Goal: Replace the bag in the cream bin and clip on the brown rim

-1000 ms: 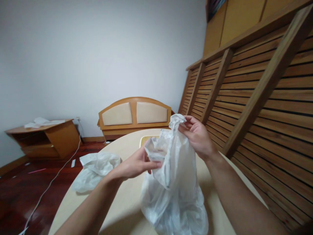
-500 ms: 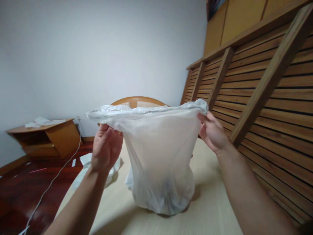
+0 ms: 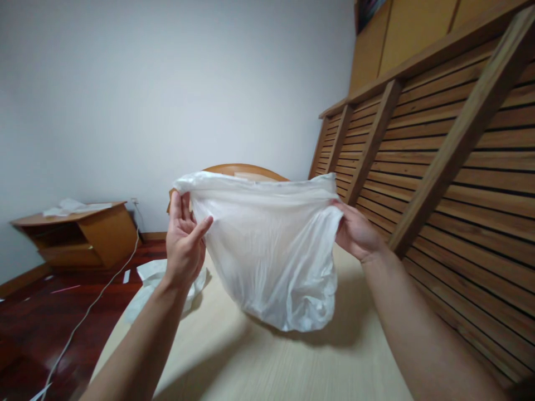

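Two hands stretch a white plastic bag open above a pale table.

The left hand (image 3: 184, 245) and the right hand (image 3: 355, 234) each pinch a corner of the plastic bag (image 3: 271, 250) at mid-frame, left fingers clamped on the rim by the thumb, right fingers closed on the far rim and partly hidden behind the film. The bag's bottom hangs clear of the table (image 3: 267, 362), casting a shadow beneath. The table's curved left edge drops to dark red floor (image 3: 33, 323), open room there. A second crumpled bag (image 3: 154, 278) lies at that edge, half covered by the left wrist. A slatted wooden frame (image 3: 438, 167) crowds the right. A headboard (image 3: 242, 170) behind is mostly hidden; what the bag holds cannot be made out.
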`<action>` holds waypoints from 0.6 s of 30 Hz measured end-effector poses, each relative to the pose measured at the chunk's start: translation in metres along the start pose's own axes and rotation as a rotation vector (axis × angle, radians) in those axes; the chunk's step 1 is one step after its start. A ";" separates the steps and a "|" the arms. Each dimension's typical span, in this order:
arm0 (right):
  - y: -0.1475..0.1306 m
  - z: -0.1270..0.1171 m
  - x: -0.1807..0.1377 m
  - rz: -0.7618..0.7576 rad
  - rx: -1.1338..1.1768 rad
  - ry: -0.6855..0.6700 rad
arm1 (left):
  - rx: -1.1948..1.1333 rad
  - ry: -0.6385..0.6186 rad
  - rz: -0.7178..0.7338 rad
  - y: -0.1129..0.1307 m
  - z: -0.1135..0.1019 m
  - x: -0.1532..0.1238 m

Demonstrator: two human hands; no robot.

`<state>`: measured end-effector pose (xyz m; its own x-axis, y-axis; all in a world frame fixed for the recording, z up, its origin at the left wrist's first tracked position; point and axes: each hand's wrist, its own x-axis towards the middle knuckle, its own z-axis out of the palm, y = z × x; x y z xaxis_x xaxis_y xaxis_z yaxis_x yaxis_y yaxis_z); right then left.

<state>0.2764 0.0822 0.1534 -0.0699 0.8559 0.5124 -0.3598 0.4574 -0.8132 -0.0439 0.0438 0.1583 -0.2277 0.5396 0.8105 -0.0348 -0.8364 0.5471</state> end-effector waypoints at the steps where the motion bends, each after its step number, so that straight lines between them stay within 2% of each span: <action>1: -0.004 0.002 0.001 -0.032 0.038 0.017 | 0.033 0.001 0.014 -0.003 -0.003 0.001; 3: -0.010 0.006 -0.001 -0.058 0.032 -0.019 | 0.074 -0.028 0.030 -0.008 -0.007 0.002; 6: -0.012 0.005 -0.009 0.086 -0.216 -0.166 | 0.138 -0.101 0.018 -0.012 -0.004 -0.003; 10: -0.001 -0.017 -0.015 0.331 -0.622 -0.291 | 0.347 -0.115 -0.111 -0.007 0.006 -0.014; 13: 0.006 -0.037 -0.013 0.343 -0.888 -0.265 | 0.510 -0.098 -0.139 -0.005 0.010 -0.026; 15: 0.010 -0.045 -0.015 0.388 -1.046 -0.293 | 0.609 -0.127 -0.142 -0.005 0.009 -0.037; 18: 0.017 -0.048 -0.030 0.497 -1.121 -0.480 | 0.734 -0.236 -0.202 -0.011 0.001 -0.056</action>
<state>0.3165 0.0761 0.1111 -0.3750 0.9258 -0.0480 0.7456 0.2704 -0.6091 -0.0293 0.0231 0.1068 -0.0707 0.7490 0.6588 0.6152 -0.4872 0.6198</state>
